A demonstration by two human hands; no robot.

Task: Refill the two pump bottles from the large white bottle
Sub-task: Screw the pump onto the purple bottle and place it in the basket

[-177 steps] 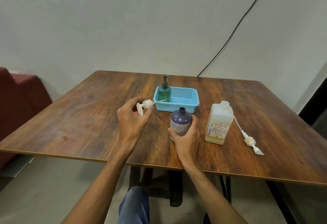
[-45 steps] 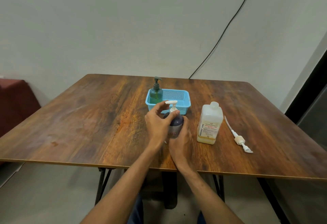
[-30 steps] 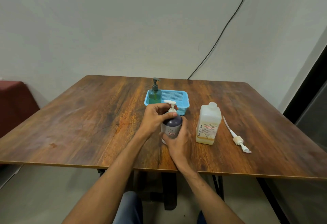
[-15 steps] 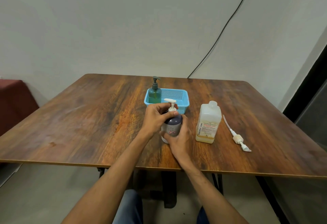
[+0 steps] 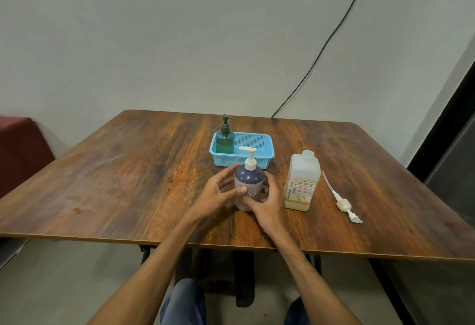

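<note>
Two pump bottles: the purple pump bottle (image 5: 248,183) stands on the bench (image 5: 128,183) toward its front edge, and the green pump bottle (image 5: 225,142) sits in one blue basket (image 5: 259,160) behind. One large white bottle (image 5: 303,180) reads "BIOCHEK CHG". One loose pump (image 5: 343,204) lies nearer the right edge. The right hand (image 5: 268,205) has its fingers gripping the purple bottle; the left hand (image 5: 217,193) has fingers spread loosely, thumb touching it.

A plain, sparsely furnished indoor room, home or workplace impossible to tell; a wood-grain table (image 5: 128,170) was under the left hand (image 5: 216,196) and right hand (image 5: 268,205); beyond both hands rose a bare pale wall (image 5: 154,42) with a loose black cable (image 5: 321,52) trailing down it; far to the left of the left hand stood a dark red seat (image 5: 20,150); far to the right of the right hand, a dark doorway (image 5: 442,129); below, grey floor (image 5: 64,286).
</note>
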